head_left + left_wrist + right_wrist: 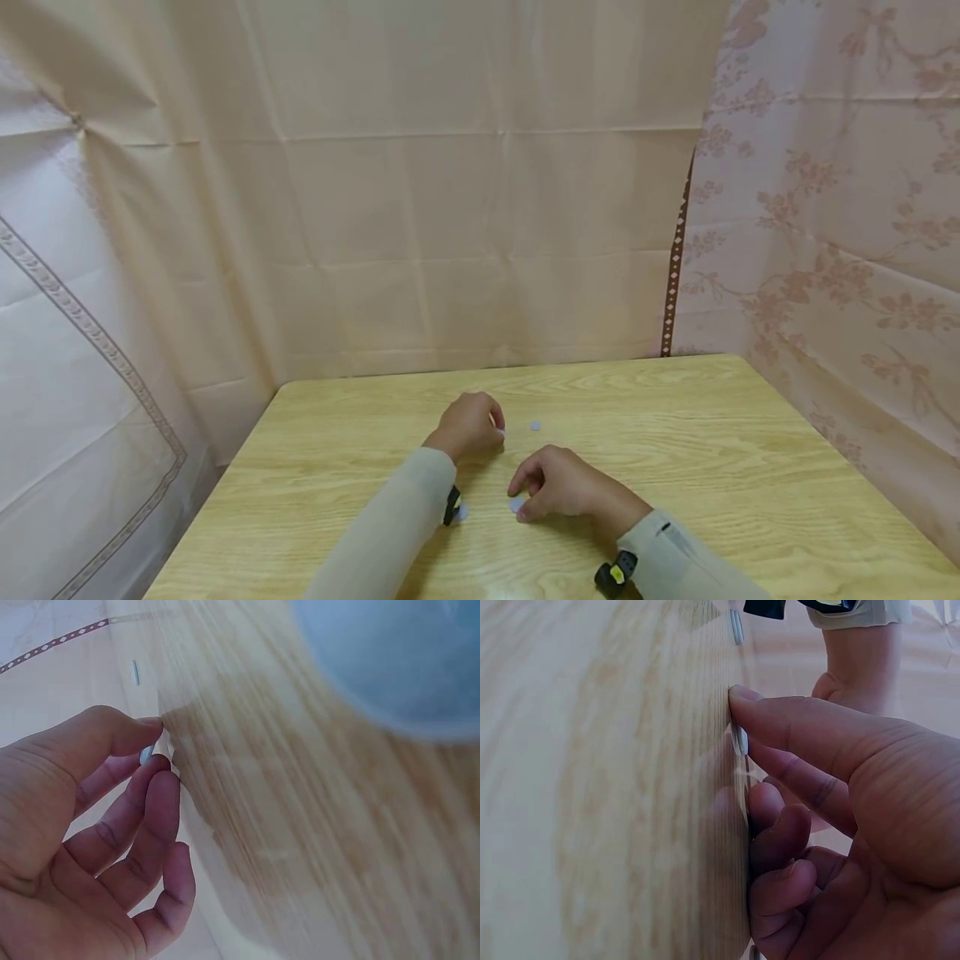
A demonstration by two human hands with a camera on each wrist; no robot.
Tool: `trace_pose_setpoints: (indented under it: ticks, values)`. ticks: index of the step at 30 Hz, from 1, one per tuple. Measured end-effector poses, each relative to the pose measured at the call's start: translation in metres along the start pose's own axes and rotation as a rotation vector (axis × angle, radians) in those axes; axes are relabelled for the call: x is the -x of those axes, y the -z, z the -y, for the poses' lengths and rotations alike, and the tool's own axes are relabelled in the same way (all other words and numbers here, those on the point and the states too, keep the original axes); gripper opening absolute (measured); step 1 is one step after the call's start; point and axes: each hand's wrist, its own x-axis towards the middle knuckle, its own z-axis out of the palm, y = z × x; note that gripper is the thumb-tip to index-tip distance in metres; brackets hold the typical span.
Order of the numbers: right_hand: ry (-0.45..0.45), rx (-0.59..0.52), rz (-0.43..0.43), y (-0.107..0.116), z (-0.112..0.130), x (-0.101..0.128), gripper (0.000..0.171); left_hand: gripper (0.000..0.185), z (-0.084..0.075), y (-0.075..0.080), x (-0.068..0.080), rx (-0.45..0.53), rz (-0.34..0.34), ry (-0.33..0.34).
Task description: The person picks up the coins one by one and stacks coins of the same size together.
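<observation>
My left hand (468,423) reaches over the middle of the table and pinches a small pale disc (146,754) between thumb and fingertips, low at the wood. Nearer to me, my right hand (564,485) has its thumb and forefinger at the edges of another pale disc (516,504), which lies flat on the tabletop. In the right wrist view that disc (740,739) appears edge-on between thumb and fingers, the other fingers curled against the wood. A third disc (461,512) lies beside my left wrist, partly covered by the wrist camera. Beyond both hands lies a smaller piece (535,426).
The wood-grain table (675,433) has rounded far corners. Beige cloth (450,208) hangs behind it, and flowered cloth (847,208) hangs along the right. Black wrist cameras (617,575) sit at both cuffs.
</observation>
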Motion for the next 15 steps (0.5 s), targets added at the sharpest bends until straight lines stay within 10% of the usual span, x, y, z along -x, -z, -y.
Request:
trace_pose_setpoints:
  ticks: [15]
  values:
    - [-0.002, -0.009, 0.000, -0.0003, 0.0004, 0.0010, 0.019, 0.010, 0.0017, 0.0019, 0.0024, 0.080, 0.010, -0.025]
